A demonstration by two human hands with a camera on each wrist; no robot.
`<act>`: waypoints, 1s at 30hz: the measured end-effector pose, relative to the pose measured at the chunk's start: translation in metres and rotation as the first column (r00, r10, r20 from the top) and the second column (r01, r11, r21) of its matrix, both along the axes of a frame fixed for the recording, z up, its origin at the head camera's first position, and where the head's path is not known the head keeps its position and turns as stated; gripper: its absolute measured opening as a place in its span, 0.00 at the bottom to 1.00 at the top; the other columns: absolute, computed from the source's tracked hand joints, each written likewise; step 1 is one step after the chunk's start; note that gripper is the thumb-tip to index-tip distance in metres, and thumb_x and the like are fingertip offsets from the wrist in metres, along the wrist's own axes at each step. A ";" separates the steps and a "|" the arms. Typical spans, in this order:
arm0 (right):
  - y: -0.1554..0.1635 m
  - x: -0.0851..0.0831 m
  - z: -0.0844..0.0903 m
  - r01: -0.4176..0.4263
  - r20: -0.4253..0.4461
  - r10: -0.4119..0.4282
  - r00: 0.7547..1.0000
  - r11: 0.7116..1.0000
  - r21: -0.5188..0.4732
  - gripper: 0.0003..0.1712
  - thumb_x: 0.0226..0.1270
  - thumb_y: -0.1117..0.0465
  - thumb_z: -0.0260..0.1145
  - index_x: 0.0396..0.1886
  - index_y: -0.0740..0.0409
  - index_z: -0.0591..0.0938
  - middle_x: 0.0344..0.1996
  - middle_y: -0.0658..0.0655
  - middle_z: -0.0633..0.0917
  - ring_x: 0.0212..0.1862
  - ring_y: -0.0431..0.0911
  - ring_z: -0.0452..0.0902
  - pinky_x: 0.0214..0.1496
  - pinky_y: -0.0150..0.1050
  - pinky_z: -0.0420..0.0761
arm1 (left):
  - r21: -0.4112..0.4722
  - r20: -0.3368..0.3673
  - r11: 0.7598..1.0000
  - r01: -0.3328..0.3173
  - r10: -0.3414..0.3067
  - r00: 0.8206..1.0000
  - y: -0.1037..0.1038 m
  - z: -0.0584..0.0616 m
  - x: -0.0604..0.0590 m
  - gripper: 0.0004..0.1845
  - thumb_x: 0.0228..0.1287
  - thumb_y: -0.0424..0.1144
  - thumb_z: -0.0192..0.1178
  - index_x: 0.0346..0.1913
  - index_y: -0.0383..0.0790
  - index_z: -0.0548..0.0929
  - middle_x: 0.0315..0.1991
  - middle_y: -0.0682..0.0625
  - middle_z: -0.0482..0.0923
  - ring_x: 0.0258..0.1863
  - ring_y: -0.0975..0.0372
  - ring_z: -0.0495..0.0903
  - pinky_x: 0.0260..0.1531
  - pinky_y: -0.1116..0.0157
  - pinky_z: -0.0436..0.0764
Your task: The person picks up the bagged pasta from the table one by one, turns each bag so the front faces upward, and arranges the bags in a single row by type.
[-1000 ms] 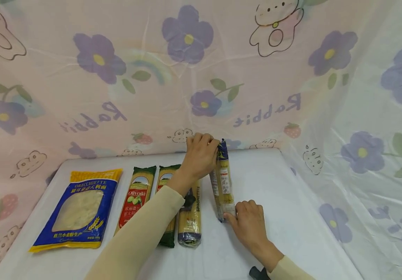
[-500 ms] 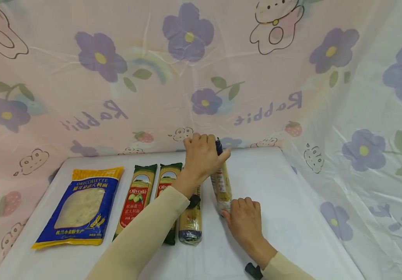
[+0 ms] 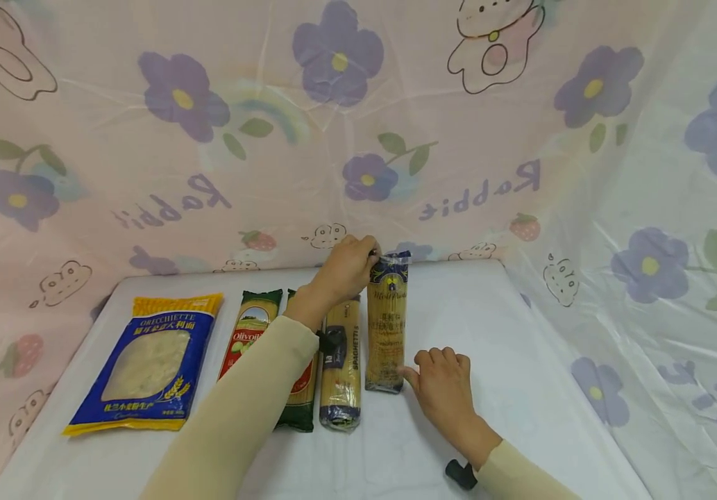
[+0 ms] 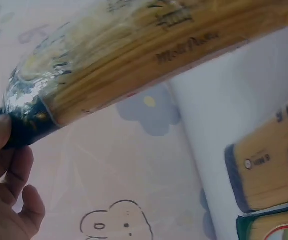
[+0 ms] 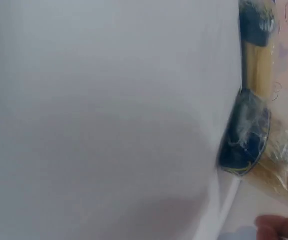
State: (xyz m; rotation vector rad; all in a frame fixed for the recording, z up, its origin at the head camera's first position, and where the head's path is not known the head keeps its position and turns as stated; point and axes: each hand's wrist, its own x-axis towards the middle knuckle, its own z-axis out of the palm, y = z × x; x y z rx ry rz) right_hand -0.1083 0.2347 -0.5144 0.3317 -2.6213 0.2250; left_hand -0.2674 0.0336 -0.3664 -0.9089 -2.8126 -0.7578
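A clear spaghetti pack with dark blue ends lies label up on the white table, just right of another spaghetti pack. My left hand pinches its far blue end; the left wrist view shows my fingers on that end of the pack. My right hand rests on the table at the near end, thumb touching the pack's right corner. The right wrist view shows the near blue end and a fingertip.
Left of the two spaghetti packs lie two green Olivoila packs, partly under my left sleeve, and a blue and yellow orecchiette bag. A flowered plastic sheet walls the table at the back and right. Bare tabletop lies right of my right hand.
The held pack has turned from standing on its edge to lying label up, and shifted left against the other spaghetti pack. Both hands stayed at its ends.
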 end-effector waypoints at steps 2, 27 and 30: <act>-0.003 -0.003 0.000 0.010 0.115 -0.008 0.993 1.000 -0.020 0.28 0.63 0.37 0.72 0.37 0.58 0.86 0.30 0.54 0.83 0.37 0.53 0.73 0.49 0.56 0.71 | -0.005 0.012 1.000 0.002 -0.002 1.000 -0.004 -0.002 0.000 0.11 0.87 0.40 0.47 0.56 0.41 0.78 0.42 0.48 0.85 0.52 0.53 0.77 0.62 0.53 0.75; -0.008 0.011 0.030 0.059 0.444 -0.006 0.896 0.993 -0.105 0.26 0.78 0.41 0.64 0.22 0.48 0.71 0.20 0.48 0.70 0.32 0.47 0.63 0.45 0.50 0.65 | -0.142 -0.194 0.972 -0.189 0.160 0.968 0.005 -0.039 -0.009 0.14 0.86 0.42 0.46 0.55 0.41 0.82 0.54 0.44 0.80 0.52 0.48 0.71 0.53 0.48 0.69; -0.006 0.013 0.029 0.065 0.499 -0.007 0.867 0.993 -0.099 0.26 0.79 0.41 0.63 0.21 0.47 0.71 0.20 0.48 0.70 0.31 0.46 0.62 0.45 0.49 0.64 | -0.197 -0.144 0.962 -0.190 0.163 0.976 0.009 -0.046 -0.011 0.12 0.86 0.41 0.48 0.55 0.42 0.82 0.54 0.46 0.81 0.51 0.50 0.70 0.52 0.50 0.67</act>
